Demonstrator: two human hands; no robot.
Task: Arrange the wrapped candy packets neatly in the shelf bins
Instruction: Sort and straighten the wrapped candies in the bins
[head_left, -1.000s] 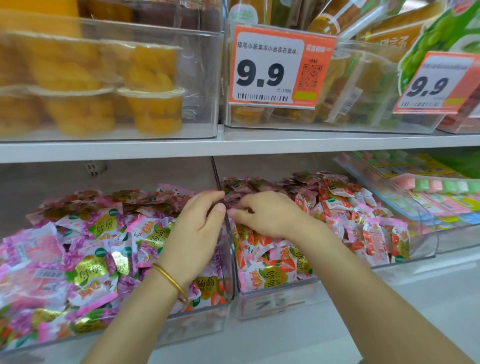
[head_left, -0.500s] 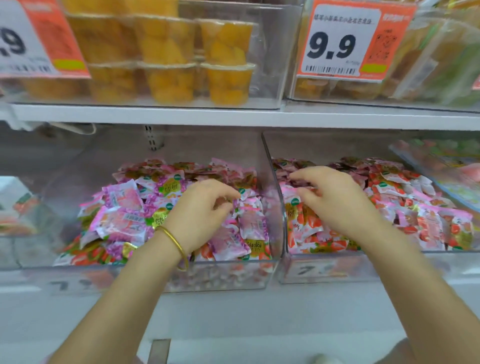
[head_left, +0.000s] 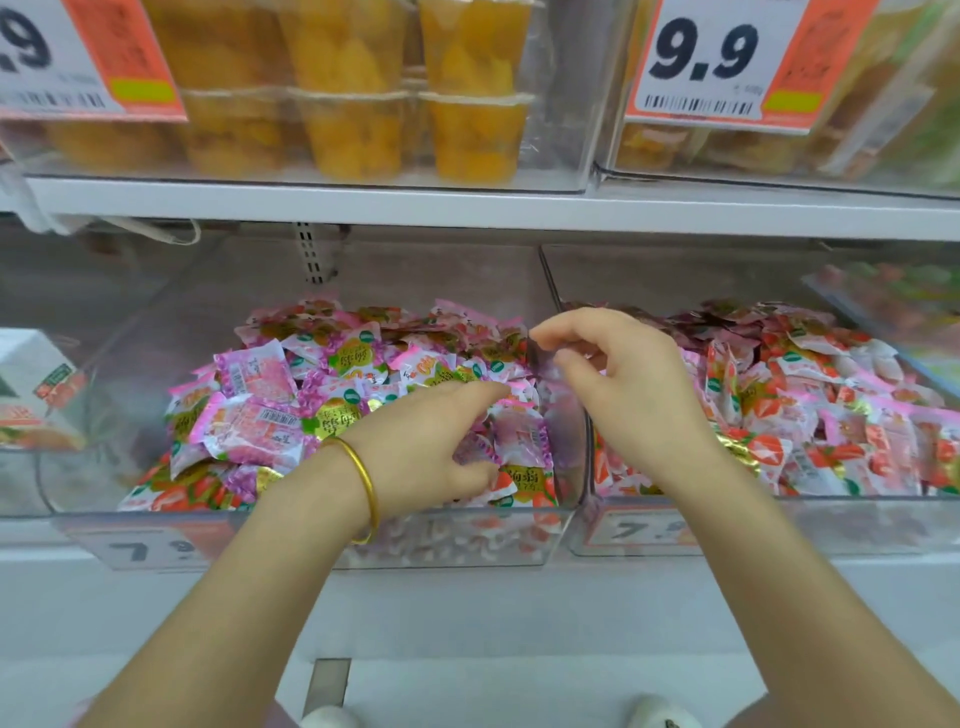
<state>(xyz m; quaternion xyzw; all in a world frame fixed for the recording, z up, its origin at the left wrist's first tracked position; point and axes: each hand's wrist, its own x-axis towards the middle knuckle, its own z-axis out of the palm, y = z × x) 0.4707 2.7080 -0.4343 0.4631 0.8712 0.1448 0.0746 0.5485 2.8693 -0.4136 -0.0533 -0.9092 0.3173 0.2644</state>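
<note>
Two clear shelf bins stand side by side, the left bin (head_left: 208, 540) and the right bin (head_left: 810, 525). Pink and purple candy packets (head_left: 260, 415) are heaped in the left one, pink and red strawberry packets (head_left: 810, 415) in the right one. My left hand (head_left: 426, 447), with a gold bangle on the wrist, lies on the left heap near the dividing wall, fingers stretched out and thumb spread around a pink packet (head_left: 519, 436). My right hand (head_left: 634, 384) hovers above the wall between the bins with loosely curled fingers; I see nothing in it.
The shelf above (head_left: 467, 208) carries clear boxes of orange fruit cups (head_left: 467, 130) and two 9.9 price tags (head_left: 727, 62). A white carton (head_left: 36, 384) sits in a bin at far left. Another bin of packets (head_left: 893, 296) is at far right.
My right hand has lifted off the right heap and moved left to the wall between the bins. My left hand has slid right and stretched its fingers. The view has moved closer.
</note>
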